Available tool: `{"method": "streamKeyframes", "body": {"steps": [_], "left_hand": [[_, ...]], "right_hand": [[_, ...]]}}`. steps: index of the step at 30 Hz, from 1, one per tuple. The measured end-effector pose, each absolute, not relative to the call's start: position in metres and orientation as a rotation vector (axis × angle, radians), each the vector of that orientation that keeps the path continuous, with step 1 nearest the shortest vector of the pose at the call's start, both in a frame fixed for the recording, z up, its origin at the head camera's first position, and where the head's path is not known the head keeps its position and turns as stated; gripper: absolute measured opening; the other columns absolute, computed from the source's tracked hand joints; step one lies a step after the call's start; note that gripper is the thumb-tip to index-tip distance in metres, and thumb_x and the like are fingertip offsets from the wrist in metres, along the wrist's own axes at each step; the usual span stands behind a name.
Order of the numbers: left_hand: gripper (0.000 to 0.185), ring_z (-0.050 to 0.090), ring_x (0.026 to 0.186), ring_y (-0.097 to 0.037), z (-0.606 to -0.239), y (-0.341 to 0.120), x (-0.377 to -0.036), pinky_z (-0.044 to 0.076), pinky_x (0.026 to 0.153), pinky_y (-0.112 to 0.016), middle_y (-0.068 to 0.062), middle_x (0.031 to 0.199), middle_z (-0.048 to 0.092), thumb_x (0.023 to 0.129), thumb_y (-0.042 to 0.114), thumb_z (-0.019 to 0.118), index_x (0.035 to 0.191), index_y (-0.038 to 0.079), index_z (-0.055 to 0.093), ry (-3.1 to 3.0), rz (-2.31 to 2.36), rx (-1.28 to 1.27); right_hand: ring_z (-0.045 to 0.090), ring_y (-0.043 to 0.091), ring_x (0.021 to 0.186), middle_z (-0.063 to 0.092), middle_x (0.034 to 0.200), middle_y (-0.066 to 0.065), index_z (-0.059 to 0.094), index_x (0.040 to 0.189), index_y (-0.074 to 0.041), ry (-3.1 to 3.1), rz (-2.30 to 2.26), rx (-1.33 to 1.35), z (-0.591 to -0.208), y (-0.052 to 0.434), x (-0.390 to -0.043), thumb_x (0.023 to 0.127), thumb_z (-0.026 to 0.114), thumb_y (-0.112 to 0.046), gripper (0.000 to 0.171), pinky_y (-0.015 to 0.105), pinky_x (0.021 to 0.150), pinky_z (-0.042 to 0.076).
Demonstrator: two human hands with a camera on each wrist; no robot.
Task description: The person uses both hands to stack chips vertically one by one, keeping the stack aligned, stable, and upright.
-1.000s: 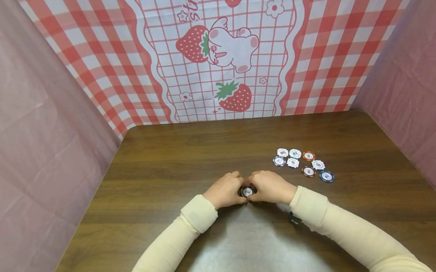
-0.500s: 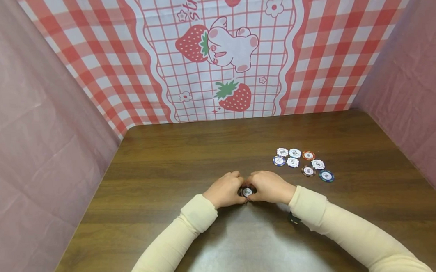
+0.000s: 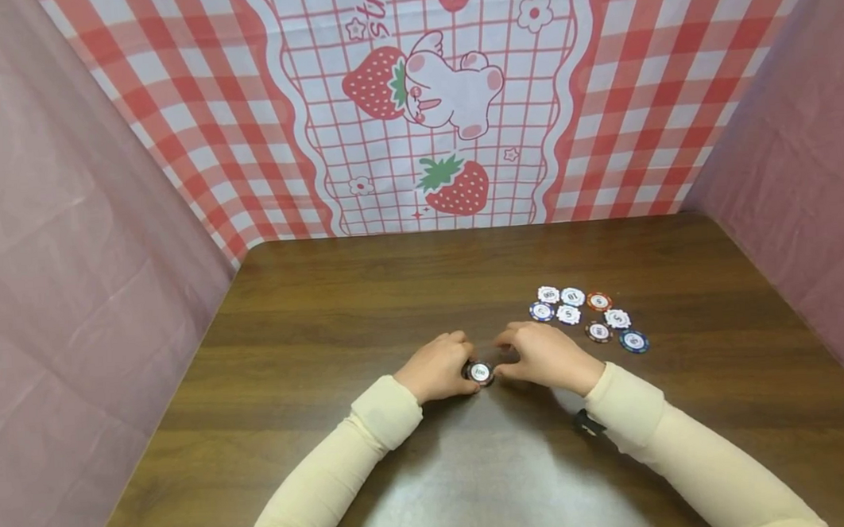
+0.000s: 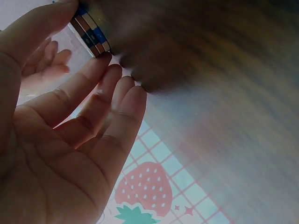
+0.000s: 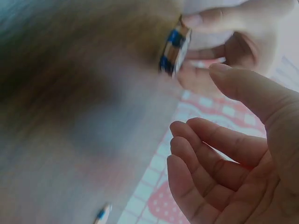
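Note:
A short stack of poker chips (image 3: 480, 373), its top chip marked 100, sits on the table in front of the person. The left hand (image 3: 438, 368) holds it from the left, thumb at the near edge and fingers at the far edge. In the left wrist view, the edge of the stack (image 4: 91, 33) shows dark blue and tan bands between thumb and forefinger. The right hand (image 3: 545, 358) is just right of the stack, thumb and fingers spread apart with nothing between them. In the right wrist view, its fingers (image 5: 187, 182) are loosely bent and a gap separates them from the stack.
Several loose chips lie flat at the right: a white one (image 3: 569, 315), a red one (image 3: 599, 301), a brown one (image 3: 599, 332) and a dark blue one (image 3: 634, 341) among them. A checked strawberry cloth (image 3: 244, 145) hangs behind the wooden table (image 3: 309, 301).
The right hand has let go of the chip stack and moved a little to the right, its fingers spreading. The left hand stays on the stack.

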State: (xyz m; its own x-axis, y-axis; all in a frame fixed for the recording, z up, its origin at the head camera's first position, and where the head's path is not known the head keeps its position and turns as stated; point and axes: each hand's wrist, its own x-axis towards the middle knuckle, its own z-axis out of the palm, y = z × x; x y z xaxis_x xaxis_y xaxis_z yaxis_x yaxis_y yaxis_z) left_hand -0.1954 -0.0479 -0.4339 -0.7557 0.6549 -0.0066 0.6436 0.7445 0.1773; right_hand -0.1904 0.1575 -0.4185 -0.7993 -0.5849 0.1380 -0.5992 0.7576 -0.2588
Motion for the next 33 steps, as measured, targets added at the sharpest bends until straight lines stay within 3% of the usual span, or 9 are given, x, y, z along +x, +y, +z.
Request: {"method": "streamKeyframes", "body": {"steps": [9,18,33], "left_hand": [[0.030,0.058,0.087,-0.017,-0.436,-0.048,-0.196,0.047,0.079,-0.027,0.001,0.095,0.060,0.076,0.038,0.079,0.095,0.017,0.072,2.866,0.266,1.076],[0.029,0.058,0.087,-0.016,-0.437,-0.049,-0.197,0.047,0.080,-0.027,0.001,0.095,0.062,0.076,0.038,0.079,0.095,0.017,0.072,2.859,0.279,1.078],[0.030,0.059,0.088,-0.016,-0.435,-0.048,-0.198,0.048,0.081,-0.028,0.001,0.094,0.062,0.076,0.037,0.080,0.096,0.016,0.072,2.845,0.282,1.084]], "right_hand": [[0.067,0.021,0.082,0.073,0.096,0.008,0.071,0.106,-0.002,-2.903,0.572,0.792,-0.409,0.200,-0.185,0.080,0.078,-0.025,0.035,0.040,0.072,0.054],[0.062,0.016,0.073,0.070,0.085,0.005,0.071,0.103,-0.005,-2.889,0.553,0.549,-0.403,0.251,-0.178,0.080,0.078,-0.026,0.032,0.037,0.065,0.048],[0.065,0.032,0.081,0.069,0.094,0.023,0.066,0.108,0.011,-2.996,0.486,0.348,-0.408,0.310,-0.178,0.082,0.074,-0.028,0.047,0.053,0.072,0.050]]}}
